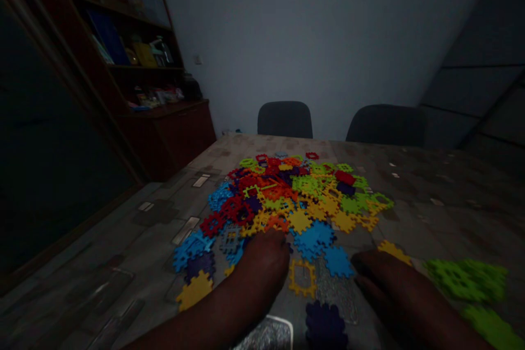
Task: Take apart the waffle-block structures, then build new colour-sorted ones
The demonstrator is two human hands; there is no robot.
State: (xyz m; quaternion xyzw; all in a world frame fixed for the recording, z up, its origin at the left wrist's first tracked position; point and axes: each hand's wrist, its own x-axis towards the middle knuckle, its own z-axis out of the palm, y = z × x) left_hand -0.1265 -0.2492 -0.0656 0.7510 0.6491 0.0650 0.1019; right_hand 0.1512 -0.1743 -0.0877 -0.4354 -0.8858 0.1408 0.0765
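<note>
Dimly Lit: Two Hands at a Heap of Toothed Tiles

Both hands rest on the patterned worktop (pixel 156 213) at the near edge of a pile (pixel 295 197) of flat plastic tiles with notched, gear-like rims. The left hand (pixel 266 254) lies knuckles up, fingers curled onto the pile's edge; whether they grip anything cannot be told. The right hand (pixel 379 273) lies flat, fingers loose, beside a blue tile (pixel 338 261). The pile's long axis runs left to right.

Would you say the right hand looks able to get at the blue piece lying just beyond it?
Probably yes: the right hand rests beside the blue piece, with nothing lying between them.
</note>
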